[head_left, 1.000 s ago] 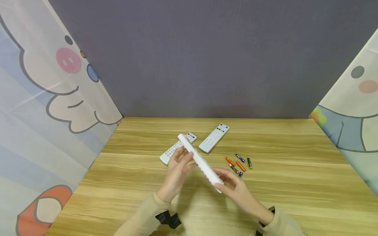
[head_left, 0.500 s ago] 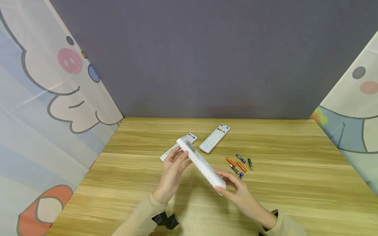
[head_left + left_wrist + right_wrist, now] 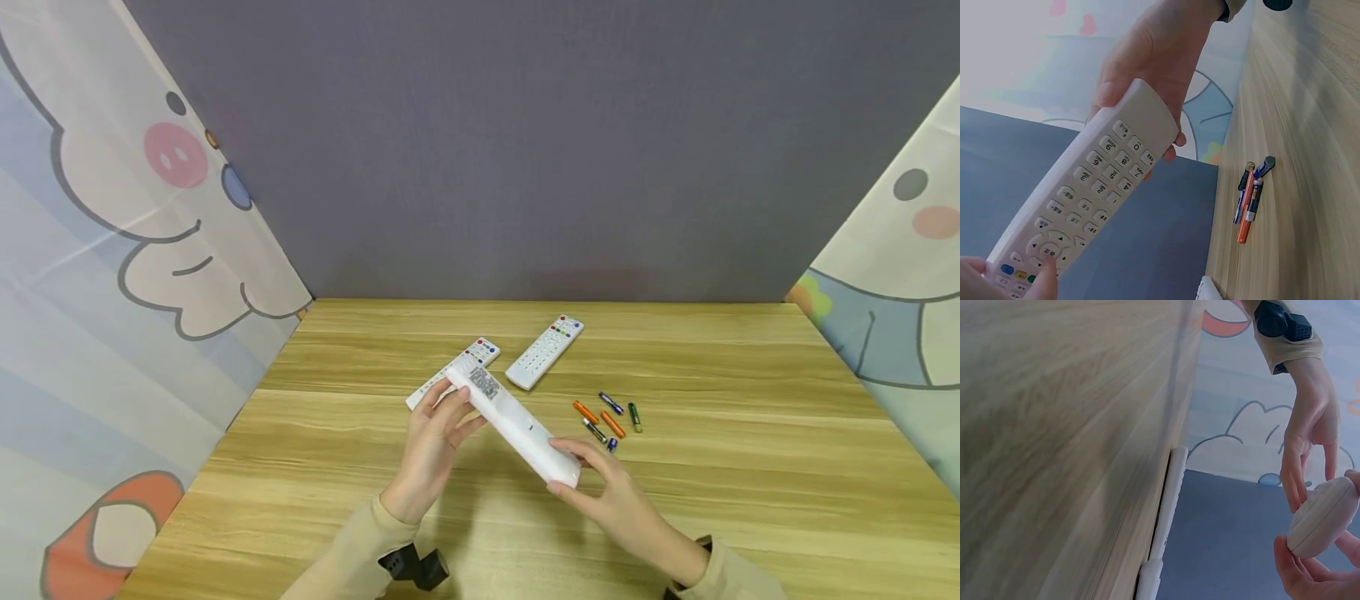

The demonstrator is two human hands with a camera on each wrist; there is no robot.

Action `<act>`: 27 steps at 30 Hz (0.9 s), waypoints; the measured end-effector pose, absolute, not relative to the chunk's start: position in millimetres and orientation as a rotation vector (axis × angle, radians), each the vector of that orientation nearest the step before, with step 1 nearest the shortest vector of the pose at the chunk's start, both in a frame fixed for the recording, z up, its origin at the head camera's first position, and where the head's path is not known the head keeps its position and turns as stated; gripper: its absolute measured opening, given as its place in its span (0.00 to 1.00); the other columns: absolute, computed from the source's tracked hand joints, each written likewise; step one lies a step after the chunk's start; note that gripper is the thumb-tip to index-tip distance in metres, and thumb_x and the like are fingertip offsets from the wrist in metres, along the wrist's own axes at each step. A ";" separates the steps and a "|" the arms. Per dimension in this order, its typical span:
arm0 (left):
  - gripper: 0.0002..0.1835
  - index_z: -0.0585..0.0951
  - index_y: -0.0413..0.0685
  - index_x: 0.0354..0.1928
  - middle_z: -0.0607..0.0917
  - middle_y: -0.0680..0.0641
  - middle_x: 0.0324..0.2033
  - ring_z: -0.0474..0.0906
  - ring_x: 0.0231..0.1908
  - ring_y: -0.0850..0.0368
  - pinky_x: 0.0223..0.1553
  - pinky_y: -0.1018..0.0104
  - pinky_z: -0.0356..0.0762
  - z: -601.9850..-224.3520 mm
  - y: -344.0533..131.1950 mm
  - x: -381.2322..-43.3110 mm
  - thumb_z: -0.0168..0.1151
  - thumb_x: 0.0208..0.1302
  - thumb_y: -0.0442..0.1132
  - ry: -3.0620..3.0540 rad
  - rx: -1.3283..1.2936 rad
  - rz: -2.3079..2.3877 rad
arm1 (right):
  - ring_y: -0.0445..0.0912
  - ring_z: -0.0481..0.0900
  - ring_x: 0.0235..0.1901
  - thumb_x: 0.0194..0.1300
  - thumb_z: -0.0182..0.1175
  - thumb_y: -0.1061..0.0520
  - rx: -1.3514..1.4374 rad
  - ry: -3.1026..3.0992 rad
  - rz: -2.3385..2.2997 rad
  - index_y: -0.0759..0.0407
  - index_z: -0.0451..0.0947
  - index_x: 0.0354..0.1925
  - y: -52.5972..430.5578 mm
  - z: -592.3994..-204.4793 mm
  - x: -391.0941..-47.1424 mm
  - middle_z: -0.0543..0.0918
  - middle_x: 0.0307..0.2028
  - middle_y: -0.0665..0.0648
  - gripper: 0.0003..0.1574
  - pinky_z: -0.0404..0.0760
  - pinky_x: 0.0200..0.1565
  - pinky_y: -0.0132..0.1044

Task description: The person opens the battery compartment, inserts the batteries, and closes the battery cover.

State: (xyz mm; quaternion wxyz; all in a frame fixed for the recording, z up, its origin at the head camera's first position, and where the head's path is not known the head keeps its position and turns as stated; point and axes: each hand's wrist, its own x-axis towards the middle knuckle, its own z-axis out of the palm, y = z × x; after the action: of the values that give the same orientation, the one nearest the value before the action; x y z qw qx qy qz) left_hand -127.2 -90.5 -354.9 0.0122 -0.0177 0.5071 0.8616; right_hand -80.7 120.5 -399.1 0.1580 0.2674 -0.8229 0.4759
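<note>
Between both hands a white remote control is held up over the table, its back with a grey printed label facing the head camera. My left hand grips its far left end, thumb on the near edge. My right hand pinches the near right end between thumb and fingers. The left wrist view shows the button side of this remote control, with number keys and coloured keys. In the right wrist view its rounded end shows, with fingers of both hands about it.
Two more white remote controls lie button side up: one partly hidden behind the left hand, another farther back. Right of them lie several loose batteries, among them an orange battery and a green-black battery. A grey panel stands behind the table.
The held remote control has rolled from edge-on so its labelled back now faces up. The left hand has shifted slightly left and the right hand slightly right and down.
</note>
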 end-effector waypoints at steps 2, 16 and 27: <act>0.18 0.65 0.36 0.54 0.78 0.46 0.41 0.78 0.37 0.56 0.45 0.56 0.77 -355.6 -90.7 -126.8 0.50 0.61 0.30 1.589 -0.055 2.670 | 0.40 0.72 0.44 0.45 0.68 0.61 0.774 -2.340 1.314 0.55 0.72 0.49 121.3 -399.9 -81.2 0.75 0.46 0.53 0.30 0.79 0.40 0.31; 0.20 0.63 0.34 0.56 0.78 0.47 0.40 0.79 0.36 0.57 0.40 0.62 0.79 -357.9 -89.8 -126.6 0.47 0.62 0.31 1.602 -0.087 2.630 | 0.48 0.72 0.43 0.43 0.69 0.50 0.844 -2.168 1.071 0.59 0.75 0.46 124.3 -408.2 -86.5 0.73 0.45 0.58 0.30 0.66 0.52 0.18; 0.20 0.61 0.31 0.57 0.77 0.47 0.38 0.79 0.34 0.57 0.36 0.68 0.80 -358.0 -88.0 -126.2 0.46 0.63 0.30 1.593 -0.121 2.620 | 0.49 0.70 0.43 0.35 0.72 0.57 0.827 -2.197 0.996 0.58 0.75 0.45 124.4 -407.8 -86.0 0.72 0.44 0.59 0.34 0.67 0.50 0.18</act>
State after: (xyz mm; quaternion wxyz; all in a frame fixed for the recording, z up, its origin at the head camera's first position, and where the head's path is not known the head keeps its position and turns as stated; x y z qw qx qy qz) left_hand -126.2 -88.0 -358.0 0.0365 -0.0394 0.5188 0.8532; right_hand -86.0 124.4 -407.8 0.2914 0.3101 -0.8242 0.3735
